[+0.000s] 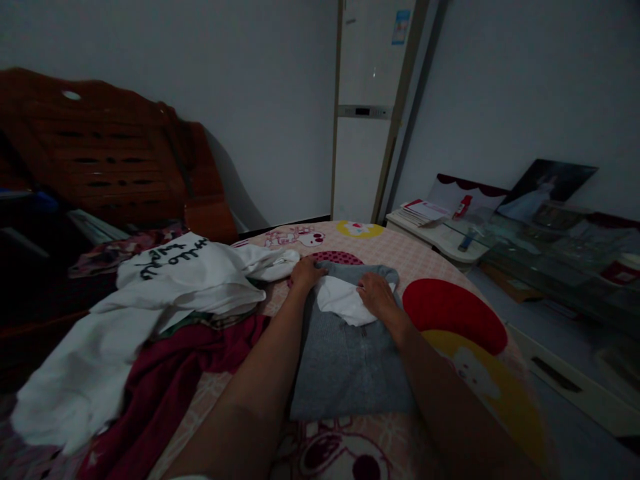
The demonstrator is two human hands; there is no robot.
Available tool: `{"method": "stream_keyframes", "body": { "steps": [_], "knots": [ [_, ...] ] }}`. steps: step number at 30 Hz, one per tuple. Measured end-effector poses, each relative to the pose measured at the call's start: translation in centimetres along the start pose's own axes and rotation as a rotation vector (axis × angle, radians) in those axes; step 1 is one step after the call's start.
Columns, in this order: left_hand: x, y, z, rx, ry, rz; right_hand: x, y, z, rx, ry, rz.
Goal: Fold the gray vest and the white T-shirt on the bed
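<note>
A grey garment point(350, 373) lies folded into a long rectangle on the round table, with a white piece of cloth point(343, 300) showing on top near its far end. My left hand point(305, 275) is closed at the garment's far left corner, its fingers curled on the grey edge. On the right, my right hand point(379, 295) has its fingers bent and pressed together on the white cloth, just below the grey far edge. The fingertips of both hands are partly hidden. Whether the white cloth belongs to the grey garment I cannot tell.
Left of my arms, a white top point(190, 273) with black lettering lies heaped over a dark red garment point(175, 367). The patterned tablecloth point(420, 260) covers the table. Beyond stand a wooden bench point(100, 147), a tall white cabinet-like unit point(363, 160) and a glass-topped stand point(540, 247).
</note>
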State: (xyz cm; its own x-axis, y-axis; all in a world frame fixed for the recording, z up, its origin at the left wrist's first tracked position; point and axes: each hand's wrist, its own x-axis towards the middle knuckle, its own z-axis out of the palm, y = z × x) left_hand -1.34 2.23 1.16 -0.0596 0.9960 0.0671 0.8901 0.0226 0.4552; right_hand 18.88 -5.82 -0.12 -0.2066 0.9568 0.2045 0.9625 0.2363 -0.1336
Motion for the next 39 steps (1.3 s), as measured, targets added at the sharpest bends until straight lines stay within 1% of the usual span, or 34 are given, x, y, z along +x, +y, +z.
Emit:
{"method": "stream_keyframes", "body": {
  "steps": [3, 8, 10, 13, 16, 18, 19, 21, 23, 25, 27, 29, 33, 35, 39],
  "knots": [
    [0.3, -0.2, -0.1, -0.079, 0.020, 0.076, -0.1, 0.0, 0.0, 0.019, -0.001, -0.011],
    [0.6, -0.5, -0.4, -0.230, -0.039, 0.199, -0.2, 0.0, -0.1, 0.028, 0.014, -0.009],
    [0.5, -0.4, -0.5, -0.218, -0.009, 0.209, -0.3, -0.1, -0.1, 0.026, 0.011, -0.005],
    [0.1, -0.3, -0.5, -0.144, 0.064, 0.204, -0.3, -0.1, -0.2, 0.034, -0.003, -0.004],
    [-0.1, 0.1, -0.5, -0.147, 0.069, 0.236, -0.2, -0.1, -0.2, 0.046, -0.002, 0.003],
    [-0.2, 0.4, -0.6, -0.239, 0.008, 0.324, -0.1, 0.0, 0.0, 0.069, 0.020, 0.006],
    [-0.2, 0.6, -0.7, -0.296, -0.044, 0.378, 0.0, 0.1, 0.0, 0.085, 0.050, 0.008],
    [-0.4, 1.1, -0.7, -0.392, -0.193, 0.470, 0.1, 0.2, 0.1, 0.122, 0.139, 0.013],
    [-0.6, 1.6, -0.7, -0.453, -0.357, 0.523, 0.2, 0.3, 0.2, 0.154, 0.213, 0.007],
    [-0.9, 2.0, -0.7, -0.495, -0.473, 0.557, 0.2, 0.4, 0.3, 0.175, 0.221, -0.017],
    [-1.2, 2.5, -0.9, -0.520, -0.517, 0.593, 0.2, 0.5, 0.5, 0.179, 0.185, -0.038],
    [-1.5, 2.8, -1.2, -0.509, -0.505, 0.625, 0.2, 0.6, 0.6, 0.184, 0.159, -0.038],
    [-1.9, 3.0, -1.5, -0.342, -0.385, 0.644, 0.4, 0.9, 0.5, 0.204, 0.195, 0.019],
    [-2.0, 3.0, -1.3, -0.230, -0.285, 0.646, 0.4, 0.9, 0.2, 0.204, 0.219, 0.040],
    [-1.9, 2.7, -0.1, -0.101, 0.008, 0.620, 0.2, 0.4, -0.6, 0.236, 0.250, 0.001]
  ]
}}
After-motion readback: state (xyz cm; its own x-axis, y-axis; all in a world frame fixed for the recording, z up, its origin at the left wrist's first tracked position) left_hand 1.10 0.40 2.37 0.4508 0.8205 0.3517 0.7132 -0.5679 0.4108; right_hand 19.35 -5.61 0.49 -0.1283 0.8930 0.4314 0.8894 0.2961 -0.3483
